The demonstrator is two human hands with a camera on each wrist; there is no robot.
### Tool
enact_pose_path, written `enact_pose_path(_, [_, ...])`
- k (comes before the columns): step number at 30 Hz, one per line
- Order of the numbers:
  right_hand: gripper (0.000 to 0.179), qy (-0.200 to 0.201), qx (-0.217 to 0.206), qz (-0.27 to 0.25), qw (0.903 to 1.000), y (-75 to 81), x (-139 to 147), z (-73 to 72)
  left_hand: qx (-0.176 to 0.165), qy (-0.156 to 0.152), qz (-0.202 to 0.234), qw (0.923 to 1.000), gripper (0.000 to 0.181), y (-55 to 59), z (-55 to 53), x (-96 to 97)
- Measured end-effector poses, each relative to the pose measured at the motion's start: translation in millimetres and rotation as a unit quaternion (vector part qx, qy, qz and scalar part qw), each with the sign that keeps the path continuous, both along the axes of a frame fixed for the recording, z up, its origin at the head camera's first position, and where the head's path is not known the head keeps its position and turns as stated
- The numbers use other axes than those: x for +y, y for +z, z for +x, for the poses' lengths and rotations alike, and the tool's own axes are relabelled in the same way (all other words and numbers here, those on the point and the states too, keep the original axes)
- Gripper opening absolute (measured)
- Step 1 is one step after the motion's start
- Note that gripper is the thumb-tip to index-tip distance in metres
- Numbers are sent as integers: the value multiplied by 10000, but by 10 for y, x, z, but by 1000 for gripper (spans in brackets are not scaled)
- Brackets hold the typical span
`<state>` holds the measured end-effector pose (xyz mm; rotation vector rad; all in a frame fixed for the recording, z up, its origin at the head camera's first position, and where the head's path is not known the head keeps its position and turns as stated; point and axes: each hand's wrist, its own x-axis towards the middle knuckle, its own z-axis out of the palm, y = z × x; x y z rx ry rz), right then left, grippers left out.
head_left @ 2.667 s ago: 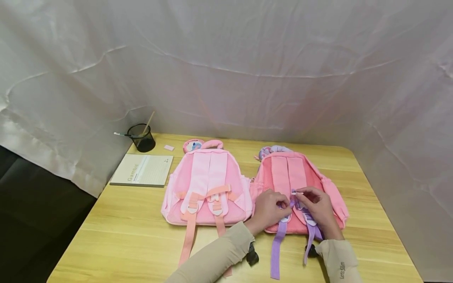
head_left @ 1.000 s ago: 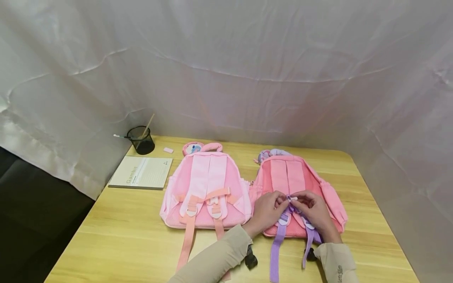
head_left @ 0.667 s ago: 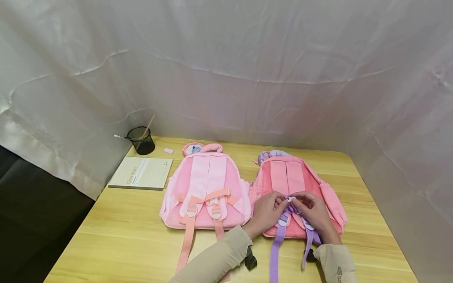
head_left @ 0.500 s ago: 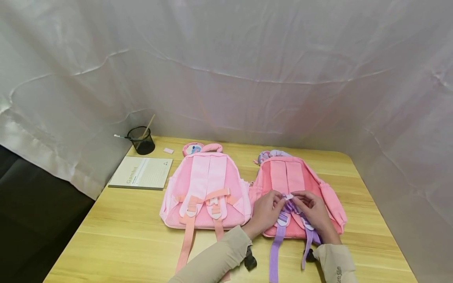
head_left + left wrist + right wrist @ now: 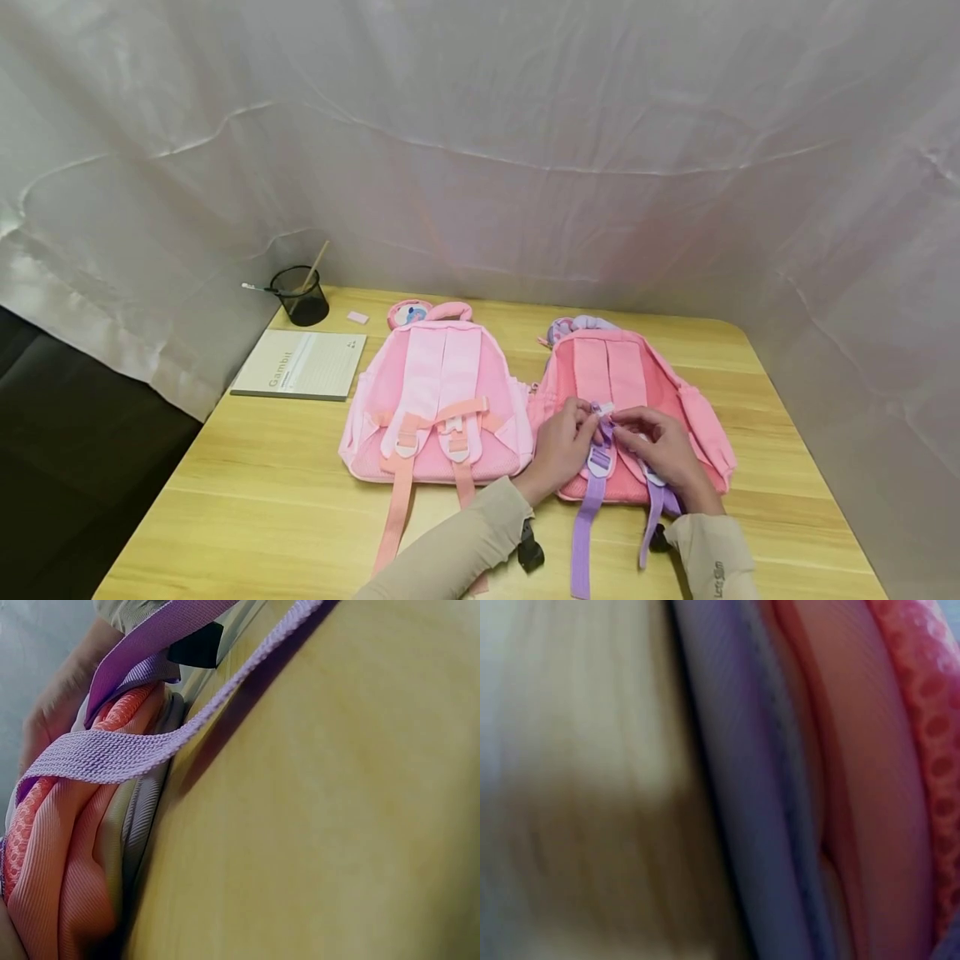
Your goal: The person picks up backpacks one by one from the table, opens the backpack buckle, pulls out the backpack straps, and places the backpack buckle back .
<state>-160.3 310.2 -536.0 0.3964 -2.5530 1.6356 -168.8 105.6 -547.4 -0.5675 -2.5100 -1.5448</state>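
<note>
A coral-pink backpack lies with its strap side up on the right part of the table. Over its lower middle, my left hand pinches a purple chest strap that carries a small white buckle. Thumb and forefinger of my right hand meet at the right side of the same strap, just below the buckle; the fingers partly hide their contact. Purple shoulder webbing hangs over the table edge side of the bag. In the left wrist view this webbing crosses the bag's side.
A lighter pink backpack with orange straps lies directly left, nearly touching. A notebook, a pink eraser and a black mesh pen cup stand farther left. Grey cloth hangs behind the wooden table.
My hands came together at the chest strap from slightly apart. Since then the white buckle has shifted up and left, towards my left fingers, and my right fingertips have drawn slightly back.
</note>
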Motion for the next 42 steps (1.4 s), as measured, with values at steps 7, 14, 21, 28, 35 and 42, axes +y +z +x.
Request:
enact_pose_path(7, [17,-81,238,-529,9983,-1,-2,7,-149,-99,87,9998,17,-9,-5,-11])
enact_pose_path(14, [15,-263,151,-599,9977,-2,-6,19,10,-130,-113,9999,17,3,-3,-11])
enact_pose_path(21, [13,-345,236,-648,9970,14,-24,17,-25,-207,-224,9995,19,17,-2,-14])
enact_pose_path(28, [12,-294,381,-727,9962,-5,-22,11,12,-352,-331,9988,21,34,-5,-14])
enact_pose_path(35, [22,-324,12,-929,9952,-8,-37,8,-67,-355,-381,9986,18,47,-4,-19])
enact_pose_path(42, [25,-321,-167,-966,9947,-2,-31,12,-201,-230,-283,9991,18,32,-4,-12])
